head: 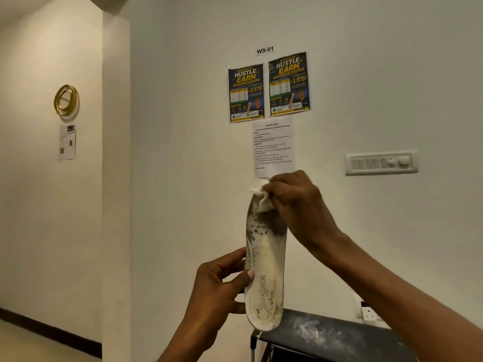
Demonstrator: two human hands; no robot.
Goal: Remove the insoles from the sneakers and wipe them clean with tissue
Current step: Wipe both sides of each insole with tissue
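While held upright in open air before the wall, one insole (265, 262) was wiped at its toe.
Left hand (219, 291) gripped the heel part, thumb on the printed face; right hand (292, 199) pinched one crumpled tissue (262, 197) against the top edge. Insole off-white, stained grey and yellow, lettered FASHION; lower end showed over one dark table's (326, 333) corner.

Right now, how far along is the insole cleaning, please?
Done: one stained white foam insole is out. In hand: the left hand holds its lower part upright while the right hand presses a crumpled white tissue on its top end. Left: dark grime shows mid-sole; no second insole is in view.
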